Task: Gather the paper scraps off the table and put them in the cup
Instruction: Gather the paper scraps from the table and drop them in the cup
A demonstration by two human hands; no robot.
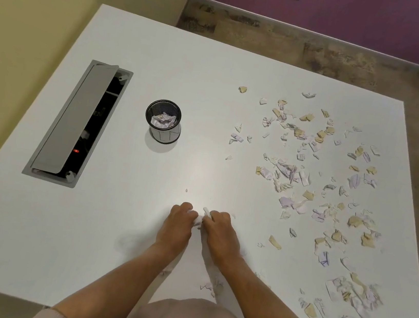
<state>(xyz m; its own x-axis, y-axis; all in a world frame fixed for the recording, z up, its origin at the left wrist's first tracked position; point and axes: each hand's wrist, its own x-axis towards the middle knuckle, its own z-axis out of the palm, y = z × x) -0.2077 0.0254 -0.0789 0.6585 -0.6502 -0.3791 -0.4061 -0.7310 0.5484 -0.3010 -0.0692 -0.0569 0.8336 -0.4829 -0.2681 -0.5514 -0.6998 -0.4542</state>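
Observation:
A black mesh cup [163, 120] stands on the white table [164, 52] left of centre, with crumpled paper inside it. Several torn white, lilac and tan paper scraps [316, 179] lie scattered over the table's right half. My left hand [177, 224] and my right hand [219, 231] meet knuckle to knuckle near the front middle. Their fingers curl around a small clump of white scraps [200, 218] held between them. A few scraps [208, 286] lie between my forearms.
An open grey cable box [73, 123] with a lit red light is set into the table at the left. A yellow wall runs along the left side. The table's far edge meets a brown floor and a purple wall.

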